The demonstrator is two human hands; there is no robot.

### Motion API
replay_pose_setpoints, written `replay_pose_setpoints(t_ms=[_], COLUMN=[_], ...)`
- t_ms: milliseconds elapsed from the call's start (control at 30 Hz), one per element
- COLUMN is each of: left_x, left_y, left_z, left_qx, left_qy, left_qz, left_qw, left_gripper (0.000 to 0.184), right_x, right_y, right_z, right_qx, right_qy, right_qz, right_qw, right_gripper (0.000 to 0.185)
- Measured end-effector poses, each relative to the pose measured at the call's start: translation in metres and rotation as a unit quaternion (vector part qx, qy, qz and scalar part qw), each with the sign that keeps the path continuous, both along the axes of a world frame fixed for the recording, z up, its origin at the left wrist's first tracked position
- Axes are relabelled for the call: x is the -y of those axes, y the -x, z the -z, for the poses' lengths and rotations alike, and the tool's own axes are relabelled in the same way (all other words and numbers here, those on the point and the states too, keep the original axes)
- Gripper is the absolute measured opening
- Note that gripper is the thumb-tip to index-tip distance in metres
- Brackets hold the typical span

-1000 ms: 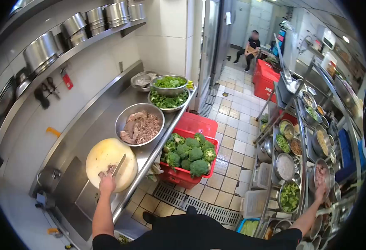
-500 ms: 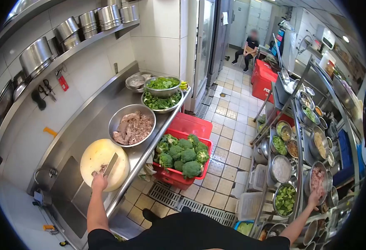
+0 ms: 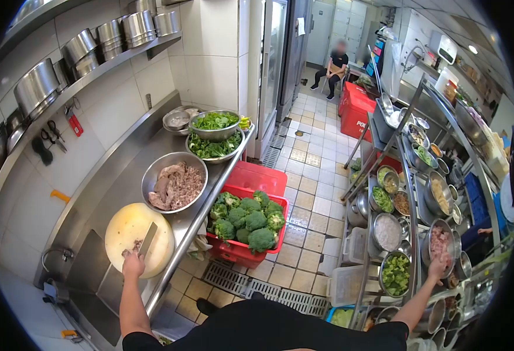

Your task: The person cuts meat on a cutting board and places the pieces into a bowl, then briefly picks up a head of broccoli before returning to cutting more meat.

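My left hand (image 3: 133, 263) is closed at the handle end of a cleaver (image 3: 148, 238), its blade lying over a round, pale chopping board (image 3: 129, 219). Small bits of chopped meat (image 3: 135, 247) lie beside my fingers on the board. On the right, my right hand (image 3: 437, 268) grips the near rim of a steel bowl of raw pink meat (image 3: 438, 240) on the rack, fingers over the inside edge. Beyond the board stands a steel bowl (image 3: 146, 181) holding cooked-looking meat (image 3: 178, 184), part in chunks and part chopped.
Bowls of leafy greens (image 3: 215, 121) stand farther along the steel counter (image 3: 116, 169). A red crate of broccoli (image 3: 248, 219) sits on the floor beside it. The metal rack (image 3: 419, 234) on my right holds several food bowls. A person (image 3: 334, 67) sits at the far end of the aisle.
The view has shifted slightly, so the scene sits a little to the left. Both hands stay at the same places, the left at the cleaver and the right at the raw meat bowl.
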State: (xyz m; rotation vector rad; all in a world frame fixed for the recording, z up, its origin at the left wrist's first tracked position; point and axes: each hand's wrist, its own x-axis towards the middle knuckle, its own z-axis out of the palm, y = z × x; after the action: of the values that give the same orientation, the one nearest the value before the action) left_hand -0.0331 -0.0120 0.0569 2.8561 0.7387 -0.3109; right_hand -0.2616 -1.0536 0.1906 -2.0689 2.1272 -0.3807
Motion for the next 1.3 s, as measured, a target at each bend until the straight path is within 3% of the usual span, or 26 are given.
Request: replay_pose_setpoints(t_ms=[133, 233, 333, 400, 467, 567, 667, 700, 767, 800, 833, 900, 1100, 1300], left_x=[-0.001, -0.004, 0.007, 0.008, 0.001, 0.004, -0.001, 0.001, 0.008, 0.007, 0.005, 0.004, 0.004, 0.007], left_y=[0.001, 0.002, 0.003, 0.003, 0.004, 0.002, 0.003, 0.003, 0.004, 0.004, 0.004, 0.003, 0.001, 0.002], left_z=[0.003, 0.009, -0.006, -0.007, 0.001, -0.004, 0.006, 0.002, -0.007, -0.006, -0.003, -0.002, -0.007, -0.008], left_qx=[0.002, 0.012, 0.015, 0.019, 0.025, 0.011, 0.023, 0.021, 0.018, 0.020, 0.023, 0.025, 0.011, 0.010], left_qy=[-0.004, -0.012, 0.009, 0.015, 0.010, 0.027, 0.019, 0.022, 0.028, 0.026, 0.024, 0.023, 0.037, 0.026], left_qz=[-0.004, 0.012, -0.007, -0.005, 0.000, -0.013, 0.004, -0.001, -0.009, -0.005, -0.002, 0.000, -0.016, -0.010], left_qw=[1.000, 1.000, 1.000, 1.000, 1.000, 0.999, 1.000, 1.000, 0.999, 0.999, 0.999, 0.999, 0.999, 1.000], left_gripper=[0.043, 0.041, 0.041, 0.041, 0.042, 0.042, 0.044, 0.044, 0.044, 0.044, 0.044, 0.043, 0.040, 0.040], right_x=[-0.021, 0.112, 0.068, 0.107, 0.119, 0.122, 0.178, 0.168, 0.224, 0.190, 0.159, 0.183, 0.208, 0.150], right_y=[-0.015, 0.025, 0.001, 0.007, 0.007, 0.008, 0.025, 0.020, 0.027, 0.023, 0.017, 0.018, 0.016, -0.003], right_z=[-0.024, 0.054, -0.008, 0.011, 0.021, -0.010, -0.032, -0.054, -0.043, -0.077, -0.103, -0.101, -0.114, -0.141], right_qx=[-0.027, -0.045, -0.199, -0.208, -0.201, -0.224, -0.235, 0.192, 0.491, 0.315, 0.321, 0.397, 0.445, 0.396], right_qy=[-0.038, 0.077, 0.032, 0.053, 0.089, 0.072, 0.156, 0.031, 0.017, 0.183, 0.149, 0.144, 0.192, 0.206], right_qz=[0.053, -0.166, -0.177, -0.163, -0.147, -0.223, -0.309, -0.216, -0.252, -0.162, -0.132, -0.155, -0.197, -0.220], right_qw=[0.998, 0.982, 0.963, 0.963, 0.965, 0.946, 0.908, 0.957, 0.833, 0.917, 0.926, 0.893, 0.852, 0.867], right_gripper=[0.093, 0.091, 0.078, 0.074, 0.059, 0.040, 0.026, 0.017, 0.021, 0.025, 0.030, 0.030, 0.038, 0.044])
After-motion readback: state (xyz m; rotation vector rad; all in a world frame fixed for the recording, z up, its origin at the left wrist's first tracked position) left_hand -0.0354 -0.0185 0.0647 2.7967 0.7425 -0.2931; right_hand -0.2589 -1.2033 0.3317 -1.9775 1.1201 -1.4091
